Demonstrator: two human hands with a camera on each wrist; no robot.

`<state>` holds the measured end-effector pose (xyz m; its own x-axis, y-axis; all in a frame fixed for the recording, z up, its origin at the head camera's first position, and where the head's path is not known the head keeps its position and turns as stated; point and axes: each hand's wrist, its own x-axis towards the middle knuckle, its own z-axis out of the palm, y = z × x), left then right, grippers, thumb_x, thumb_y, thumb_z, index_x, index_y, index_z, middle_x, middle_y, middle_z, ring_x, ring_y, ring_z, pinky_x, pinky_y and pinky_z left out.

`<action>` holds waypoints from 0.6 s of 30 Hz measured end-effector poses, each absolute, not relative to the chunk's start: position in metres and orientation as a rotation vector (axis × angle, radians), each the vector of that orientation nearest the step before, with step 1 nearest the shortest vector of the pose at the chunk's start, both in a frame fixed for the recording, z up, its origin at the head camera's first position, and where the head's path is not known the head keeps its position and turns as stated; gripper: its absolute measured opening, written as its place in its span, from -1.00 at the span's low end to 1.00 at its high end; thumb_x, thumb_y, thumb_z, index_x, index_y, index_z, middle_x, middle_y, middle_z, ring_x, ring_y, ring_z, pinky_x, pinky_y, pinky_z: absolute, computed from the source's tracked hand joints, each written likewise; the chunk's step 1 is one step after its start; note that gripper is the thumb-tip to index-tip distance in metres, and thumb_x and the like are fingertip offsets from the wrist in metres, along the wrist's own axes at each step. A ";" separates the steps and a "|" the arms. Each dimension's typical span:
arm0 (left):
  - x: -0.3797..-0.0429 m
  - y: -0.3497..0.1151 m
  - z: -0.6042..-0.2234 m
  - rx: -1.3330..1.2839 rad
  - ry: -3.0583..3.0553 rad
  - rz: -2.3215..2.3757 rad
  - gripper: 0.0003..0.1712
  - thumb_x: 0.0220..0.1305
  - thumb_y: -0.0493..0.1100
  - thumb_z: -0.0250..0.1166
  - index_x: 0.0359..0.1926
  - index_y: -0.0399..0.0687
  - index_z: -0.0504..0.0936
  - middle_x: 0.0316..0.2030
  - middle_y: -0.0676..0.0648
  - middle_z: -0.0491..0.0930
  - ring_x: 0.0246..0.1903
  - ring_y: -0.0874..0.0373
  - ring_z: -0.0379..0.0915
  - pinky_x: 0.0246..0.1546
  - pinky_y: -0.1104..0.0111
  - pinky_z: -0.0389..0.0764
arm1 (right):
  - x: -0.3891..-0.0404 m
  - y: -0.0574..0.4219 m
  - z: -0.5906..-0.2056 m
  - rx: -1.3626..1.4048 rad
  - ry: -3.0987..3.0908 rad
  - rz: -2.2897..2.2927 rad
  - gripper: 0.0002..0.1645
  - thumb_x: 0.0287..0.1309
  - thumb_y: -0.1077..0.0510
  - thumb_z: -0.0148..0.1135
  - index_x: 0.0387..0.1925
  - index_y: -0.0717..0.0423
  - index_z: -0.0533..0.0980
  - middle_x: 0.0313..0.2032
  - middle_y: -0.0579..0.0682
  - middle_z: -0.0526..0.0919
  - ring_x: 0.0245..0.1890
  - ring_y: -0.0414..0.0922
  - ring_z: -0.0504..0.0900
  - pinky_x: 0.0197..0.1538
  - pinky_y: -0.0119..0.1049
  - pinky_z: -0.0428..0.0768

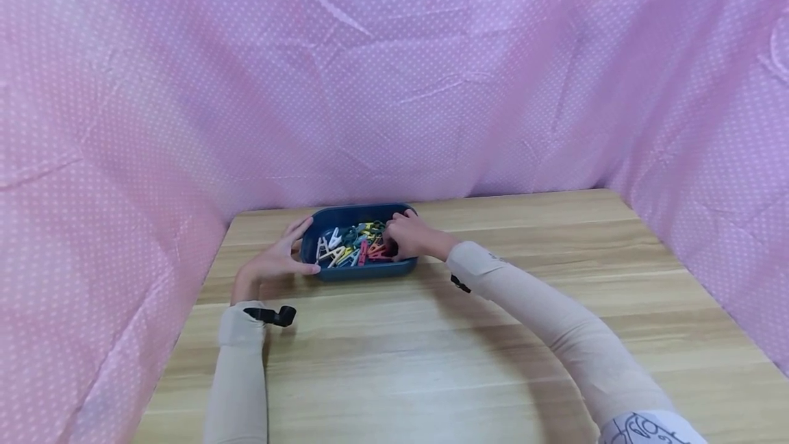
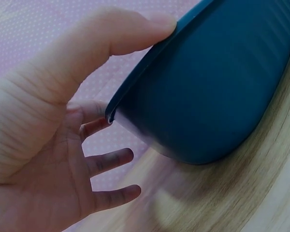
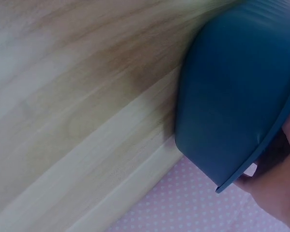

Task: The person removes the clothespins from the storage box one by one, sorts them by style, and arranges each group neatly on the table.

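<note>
A dark blue plastic basin (image 1: 370, 271) stands near the table's far edge, holding a heap of plastic clothespins (image 1: 348, 249) in white, yellow, green, red and other colours. My left hand (image 1: 277, 259) holds the basin's left end, its thumb (image 2: 142, 34) pressed on the rim. The ring and little fingers stretch out free beside the wall in the left wrist view. At the right end, my right hand (image 1: 409, 235) reaches over the rim into the basin, bent above the clothespins beside red and orange ones. Its fingertips are hidden, so I cannot tell whether they pinch one.
The wood-grain table (image 1: 394, 362) extends in front of the basin and to its right. A pink dotted cloth (image 1: 394, 88) hangs right behind the far edge and along both sides. Black wrist mounts (image 1: 277, 315) sit on the beige sleeves (image 1: 237, 389).
</note>
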<state>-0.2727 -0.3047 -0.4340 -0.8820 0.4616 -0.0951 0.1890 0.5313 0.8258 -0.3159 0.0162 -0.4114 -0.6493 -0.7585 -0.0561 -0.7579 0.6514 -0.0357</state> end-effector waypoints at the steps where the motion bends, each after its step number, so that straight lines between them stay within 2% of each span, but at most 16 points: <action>1: -0.273 -0.305 -0.434 0.540 2.473 1.277 0.25 0.00 -0.01 0.46 0.48 0.25 -0.27 0.46 0.00 -0.45 0.38 -0.35 -0.22 0.26 -0.22 0.07 | -0.316 0.016 -0.412 -1.295 2.800 -0.021 -0.74 -0.10 -0.10 0.44 -0.42 -0.06 0.64 -0.28 -0.15 0.59 -0.18 -0.10 0.37 0.00 -0.05 0.27; 8: -0.271 -0.304 -0.432 0.534 2.478 1.276 0.27 -0.01 0.01 0.47 0.48 0.23 -0.28 0.46 0.02 -0.44 0.38 -0.35 -0.21 0.26 -0.21 0.08 | -0.319 0.017 -0.413 -1.370 2.857 -0.074 -0.75 -0.11 -0.10 0.40 -0.42 -0.06 0.63 -0.36 -0.16 0.48 -0.22 -0.12 0.30 -0.07 -0.10 0.20; 14: -0.269 -0.304 -0.433 0.553 2.465 1.288 0.27 0.00 0.00 0.46 0.49 0.20 -0.29 0.46 -0.01 -0.45 0.38 -0.36 -0.22 0.26 -0.20 0.10 | -0.318 0.019 -0.406 -1.406 2.865 -0.229 -0.74 -0.12 -0.04 0.39 -0.41 0.02 0.61 -0.35 -0.11 0.56 -0.27 -0.12 0.34 -0.11 -0.12 0.20; 18: -0.270 -0.305 -0.435 0.558 2.490 1.268 0.26 0.01 0.01 0.46 0.49 0.20 -0.28 0.46 -0.03 -0.44 0.38 -0.33 -0.21 0.26 -0.20 0.11 | -0.316 0.022 -0.399 -1.403 2.879 -0.429 -0.71 -0.15 0.04 0.40 -0.35 0.09 0.60 -0.31 -0.06 0.62 -0.25 -0.13 0.38 -0.05 -0.09 0.22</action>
<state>-0.2699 -0.3052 -0.4345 -0.8824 0.4635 -0.0810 0.2070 0.5370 0.8178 -0.3157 0.0221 -0.3986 -0.6196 -0.7603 0.1951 -0.7841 0.5885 -0.1970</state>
